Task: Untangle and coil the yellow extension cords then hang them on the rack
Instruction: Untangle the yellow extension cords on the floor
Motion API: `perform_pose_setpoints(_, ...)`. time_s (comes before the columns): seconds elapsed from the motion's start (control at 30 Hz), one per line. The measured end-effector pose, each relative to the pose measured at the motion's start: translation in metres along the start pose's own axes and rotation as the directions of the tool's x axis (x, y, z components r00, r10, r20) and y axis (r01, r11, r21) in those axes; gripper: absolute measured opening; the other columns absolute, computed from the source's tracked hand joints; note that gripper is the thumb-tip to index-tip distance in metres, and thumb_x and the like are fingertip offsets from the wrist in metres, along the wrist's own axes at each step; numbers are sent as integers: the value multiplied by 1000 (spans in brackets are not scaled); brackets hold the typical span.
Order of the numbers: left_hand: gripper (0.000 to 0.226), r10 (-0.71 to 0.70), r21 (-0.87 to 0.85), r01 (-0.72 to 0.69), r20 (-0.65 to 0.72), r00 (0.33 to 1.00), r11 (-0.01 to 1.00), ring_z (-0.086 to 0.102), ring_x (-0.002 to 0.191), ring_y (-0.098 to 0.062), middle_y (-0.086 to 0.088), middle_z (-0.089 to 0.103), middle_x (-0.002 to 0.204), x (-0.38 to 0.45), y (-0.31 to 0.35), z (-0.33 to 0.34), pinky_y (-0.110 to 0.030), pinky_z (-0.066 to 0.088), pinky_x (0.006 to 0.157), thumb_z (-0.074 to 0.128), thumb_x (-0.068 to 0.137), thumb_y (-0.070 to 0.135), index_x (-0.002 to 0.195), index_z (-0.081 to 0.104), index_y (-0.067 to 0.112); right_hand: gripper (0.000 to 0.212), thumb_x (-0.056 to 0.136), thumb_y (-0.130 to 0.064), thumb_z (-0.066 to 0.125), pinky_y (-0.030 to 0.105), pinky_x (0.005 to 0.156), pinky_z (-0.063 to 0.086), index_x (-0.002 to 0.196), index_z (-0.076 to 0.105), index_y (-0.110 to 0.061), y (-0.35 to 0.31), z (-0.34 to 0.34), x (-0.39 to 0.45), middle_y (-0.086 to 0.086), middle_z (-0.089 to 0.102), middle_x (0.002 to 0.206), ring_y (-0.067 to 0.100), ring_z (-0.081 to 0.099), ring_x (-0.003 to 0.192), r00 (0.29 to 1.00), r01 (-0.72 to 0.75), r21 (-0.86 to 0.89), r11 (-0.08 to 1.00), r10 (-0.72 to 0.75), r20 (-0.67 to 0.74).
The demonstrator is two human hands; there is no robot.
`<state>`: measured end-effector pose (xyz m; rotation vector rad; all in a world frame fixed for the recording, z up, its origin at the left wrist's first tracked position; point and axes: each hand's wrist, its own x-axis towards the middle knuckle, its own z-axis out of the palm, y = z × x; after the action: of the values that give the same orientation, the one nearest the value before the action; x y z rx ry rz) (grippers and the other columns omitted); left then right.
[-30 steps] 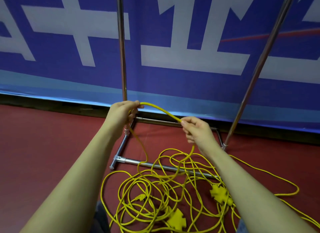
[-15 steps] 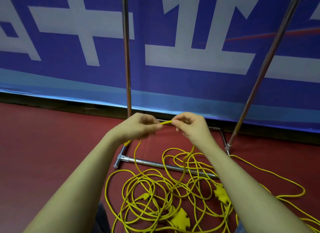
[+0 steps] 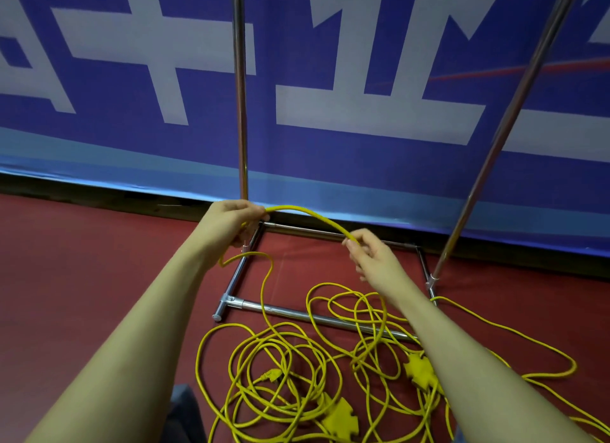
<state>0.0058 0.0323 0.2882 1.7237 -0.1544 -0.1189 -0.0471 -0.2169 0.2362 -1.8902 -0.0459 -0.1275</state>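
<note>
Left hand (image 3: 231, 225) grips, right hand (image 3: 366, 254) pinches cord (image 3: 307, 213) | light, limp (snags readily) | grasp mid-span, near pile (image 3: 297, 370)

The rack (image 3: 317, 318) uprights run off the top edge, the cords (image 3: 274, 360) spill past the bottom and right edges and pass behind the right forearm, which half hides one socket block (image 3: 416, 370), while the left hand (image 3: 227, 223) covers the rack's base joint.
</note>
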Motion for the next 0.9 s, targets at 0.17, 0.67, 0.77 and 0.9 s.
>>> perform_pose_setpoints(0.17,14,-72,96,64,83,994,993,48,53,-17,-6,58,77,-3,-5,2,-24,46,50,54,96,25,93,65,16,9,100,-17,44,16,41,21,92,48,-19,-25,12,5,-5,37,61,-1,28,42,995,69,186,980,-54,-87)
perform_pose_setpoints(0.67,14,166,152,-157,-47,985,976,53,68,-8,-12,68,79,-8,9,24,-20,39,62,66,89,21,82,71,10,27,98,-17,48,16,47,26,82,68,-8,-30,13,3,-3,38,52,1,31,44,988,98,-36,995,-93,120)
perform_pose_setpoints(0.77,15,156,139,-142,-95,983,980,54,74,-14,-19,67,84,-6,4,15,-23,40,67,66,88,19,85,71,5,23,96,-14,52,14,51,29,82,68,-7,-17,2,0,-9,42,54,-1,36,47,990,87,-131,988,-72,118)
perform_pose_setpoints(0.9,14,156,142,-137,-139,978,980,59,66,-2,-9,68,80,-5,1,0,-5,40,60,65,89,13,86,70,1,26,95,-14,54,15,52,28,71,62,-14,-5,-16,-3,-9,44,54,0,36,48,997,65,-207,976,-53,61)
